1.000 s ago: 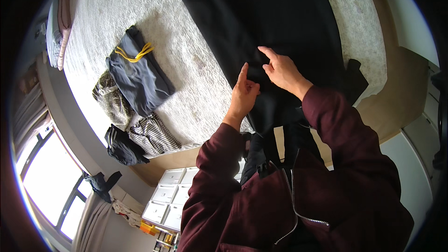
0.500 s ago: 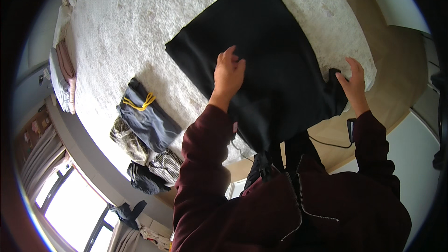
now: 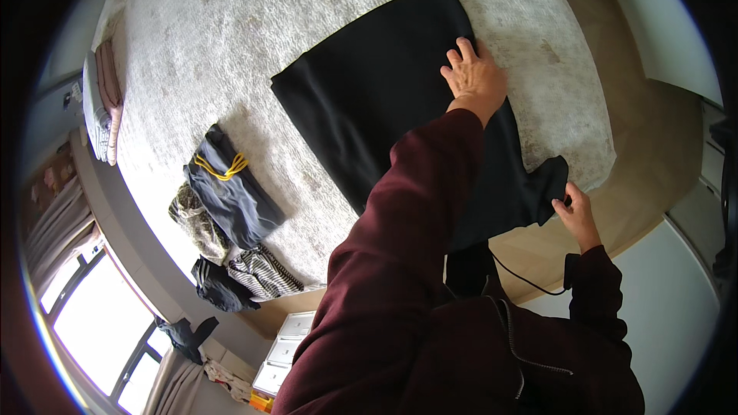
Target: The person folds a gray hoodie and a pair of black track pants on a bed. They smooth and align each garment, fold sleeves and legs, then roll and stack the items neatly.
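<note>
A black garment (image 3: 369,84) lies spread on a pale, fuzzy bed cover (image 3: 231,54), its kind not plain from here. Reaching across my body, my left hand (image 3: 475,81) rests on the garment's right edge with its fingers apart and slightly bent. A narrow, sleeve-like part of the garment sticks out on the right, near the bed's edge. My right hand (image 3: 578,217) pinches the end of that part between thumb and fingers. My left forearm hides the garment's near left portion.
Left of the garment lie dark grey folded clothes with a yellow drawstring (image 3: 223,167), a patterned cloth (image 3: 196,223), a striped cloth (image 3: 265,270) and a dark folded piece (image 3: 219,284). A dark cable (image 3: 526,280) hangs near my right wrist. White drawers (image 3: 284,350) stand below left.
My left hand has moved right across the garment to its right edge. My right hand has come nearer to me and now pinches the sleeve-like end, which has shifted along with it.
</note>
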The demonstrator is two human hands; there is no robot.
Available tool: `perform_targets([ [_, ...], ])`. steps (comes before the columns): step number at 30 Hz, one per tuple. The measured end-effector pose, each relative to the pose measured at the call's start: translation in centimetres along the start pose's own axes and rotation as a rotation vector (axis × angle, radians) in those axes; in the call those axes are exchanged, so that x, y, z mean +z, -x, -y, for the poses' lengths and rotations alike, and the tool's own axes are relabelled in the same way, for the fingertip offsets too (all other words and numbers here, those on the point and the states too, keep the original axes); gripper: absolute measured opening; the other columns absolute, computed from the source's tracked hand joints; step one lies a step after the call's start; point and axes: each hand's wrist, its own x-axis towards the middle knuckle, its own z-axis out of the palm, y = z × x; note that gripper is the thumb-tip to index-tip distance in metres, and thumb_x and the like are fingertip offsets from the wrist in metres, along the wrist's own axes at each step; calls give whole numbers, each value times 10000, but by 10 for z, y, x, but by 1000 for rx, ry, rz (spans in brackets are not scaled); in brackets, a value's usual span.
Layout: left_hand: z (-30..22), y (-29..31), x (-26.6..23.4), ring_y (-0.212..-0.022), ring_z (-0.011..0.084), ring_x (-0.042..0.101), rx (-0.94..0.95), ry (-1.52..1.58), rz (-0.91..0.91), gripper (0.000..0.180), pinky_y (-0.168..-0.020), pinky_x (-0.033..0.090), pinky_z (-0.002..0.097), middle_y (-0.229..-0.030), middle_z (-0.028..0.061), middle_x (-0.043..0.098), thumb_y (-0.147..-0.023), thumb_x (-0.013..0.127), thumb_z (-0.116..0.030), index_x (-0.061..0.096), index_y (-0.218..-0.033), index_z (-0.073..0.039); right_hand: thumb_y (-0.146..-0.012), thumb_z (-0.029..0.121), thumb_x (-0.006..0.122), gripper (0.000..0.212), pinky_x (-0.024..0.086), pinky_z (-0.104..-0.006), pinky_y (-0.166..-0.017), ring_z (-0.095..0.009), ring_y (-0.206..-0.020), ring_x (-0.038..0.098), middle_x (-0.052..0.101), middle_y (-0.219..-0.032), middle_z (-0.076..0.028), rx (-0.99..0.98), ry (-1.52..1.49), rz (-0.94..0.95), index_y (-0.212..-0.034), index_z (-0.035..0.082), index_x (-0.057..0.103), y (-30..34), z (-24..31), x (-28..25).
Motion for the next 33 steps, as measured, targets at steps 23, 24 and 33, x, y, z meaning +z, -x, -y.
perform_targets([
  [23, 190, 61, -38, -729, 93, 522, 91, 671, -457, 463, -722, 483, 237, -1256, 111, 612, -710, 718, 18, 709, -1155, -110, -771, 92, 674, 183, 482, -404, -572, -343, -636, 635, 647, -708, -141, -213, -186, 840, -851, 32, 521, 60, 159, 97],
  [24, 192, 62, -40, -759, 148, 580, 152, 620, -496, 449, -744, 502, 272, -1250, 152, 619, -714, 702, -5, 712, -1149, -119, -771, 96, 675, 183, 481, -404, -571, -344, -633, 632, 646, -706, -143, -166, -194, 875, -845, 30, 521, 60, 161, 97],
  [33, 203, 90, -56, -1096, 238, 616, 146, 485, -466, 500, -909, 519, 318, -1387, 160, 515, -787, 699, -46, 622, -1279, -83, -734, 74, 646, 134, 501, -443, -622, -369, -679, 645, 655, -713, -149, -309, -55, 871, -827, 36, 558, 55, 151, 148],
])
